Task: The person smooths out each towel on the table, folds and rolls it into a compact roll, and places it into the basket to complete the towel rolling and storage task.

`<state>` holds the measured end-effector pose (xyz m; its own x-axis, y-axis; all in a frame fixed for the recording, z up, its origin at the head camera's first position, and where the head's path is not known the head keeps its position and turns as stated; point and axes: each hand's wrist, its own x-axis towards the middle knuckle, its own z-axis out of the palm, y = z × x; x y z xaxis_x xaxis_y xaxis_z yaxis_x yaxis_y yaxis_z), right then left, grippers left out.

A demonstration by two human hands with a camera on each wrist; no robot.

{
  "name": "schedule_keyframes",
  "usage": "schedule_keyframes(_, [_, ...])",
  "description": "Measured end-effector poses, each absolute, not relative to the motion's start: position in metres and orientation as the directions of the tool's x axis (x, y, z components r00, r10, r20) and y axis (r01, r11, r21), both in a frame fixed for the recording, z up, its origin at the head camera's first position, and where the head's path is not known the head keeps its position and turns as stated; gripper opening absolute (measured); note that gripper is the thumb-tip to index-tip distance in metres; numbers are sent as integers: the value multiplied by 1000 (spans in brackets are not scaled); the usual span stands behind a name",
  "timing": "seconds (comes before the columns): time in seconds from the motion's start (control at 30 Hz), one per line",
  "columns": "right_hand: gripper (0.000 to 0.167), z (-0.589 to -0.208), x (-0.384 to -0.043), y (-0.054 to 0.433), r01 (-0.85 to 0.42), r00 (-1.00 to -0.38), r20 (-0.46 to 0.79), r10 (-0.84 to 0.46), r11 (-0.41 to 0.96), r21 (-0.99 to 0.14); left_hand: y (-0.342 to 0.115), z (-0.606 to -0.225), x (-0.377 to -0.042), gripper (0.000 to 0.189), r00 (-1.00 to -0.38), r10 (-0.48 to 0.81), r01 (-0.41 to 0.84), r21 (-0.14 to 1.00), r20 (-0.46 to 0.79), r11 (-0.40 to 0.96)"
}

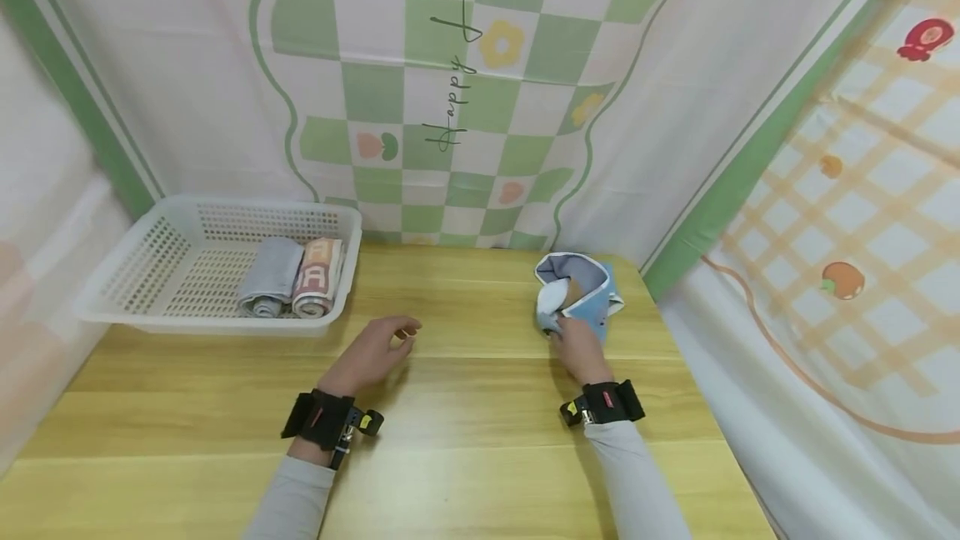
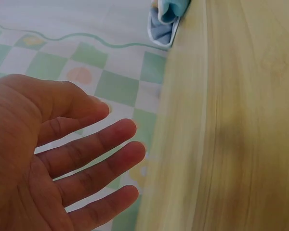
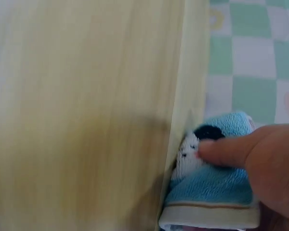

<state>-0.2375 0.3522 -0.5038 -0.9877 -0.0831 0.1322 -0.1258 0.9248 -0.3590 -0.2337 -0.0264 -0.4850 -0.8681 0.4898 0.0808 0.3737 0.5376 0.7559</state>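
At the right rear of the table, my right hand [image 1: 581,350] grips the near part of a crumpled blue towel [image 1: 595,308] with white edging and a grey-blue underside. In the right wrist view the thumb lies across the towel [image 3: 209,187], on a white animal face with a black patch; the other fingers are mostly hidden. My left hand [image 1: 372,354] hovers over the middle-left of the table, holding nothing. Its fingers [image 2: 103,171] are spread and slightly bent in the left wrist view, and the blue towel [image 2: 162,30] shows far off at the top.
A white plastic basket [image 1: 225,326] stands at the back left. Inside it, on the right side, lie a rolled grey towel [image 1: 273,269] and a rolled orange-and-white towel [image 1: 318,269]. Patterned curtains [image 1: 442,98] hang behind and beside the wooden table [image 1: 465,440].
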Motion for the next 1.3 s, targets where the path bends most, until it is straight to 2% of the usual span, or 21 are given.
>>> schedule_keyframes(0.17, [29,-508,-237,329,-181,-983,96,-155,898,-402,-24,-486,-232,33,-866,495,373,758,77,535])
schedule_keyframes(0.3, [33,-511,-233,309,-238,-971,89,-221,878,-416,-22,-488,-230,32,-864,498,376,754,75,539])
schedule_keyframes(0.53, [31,-508,-218,271,-378,-918,71,-389,811,-446,-17,-490,-226,37,-857,510,373,770,72,517])
schedule_keyframes(0.77, [28,-495,-206,241,-459,-820,-25,-572,683,-568,-11,-496,-222,42,-807,565,493,723,172,484])
schedule_keyframes(0.93, [24,-480,-203,233,-516,-784,36,-620,618,-593,-5,-499,-222,59,-798,566,537,674,208,508])
schedule_keyframes(1.0, [19,-470,-203,233,-536,-779,76,-622,599,-595,-2,-498,-224,52,-800,554,545,665,231,510])
schedule_keyframes(1.13, [16,-449,-207,241,-524,-810,123,-574,613,-592,2,-493,-231,21,-792,539,580,631,287,516])
schedule_keyframes(1.3, [23,-424,-216,265,-501,-849,180,-496,651,-570,6,-478,-240,16,-746,550,648,601,376,468])
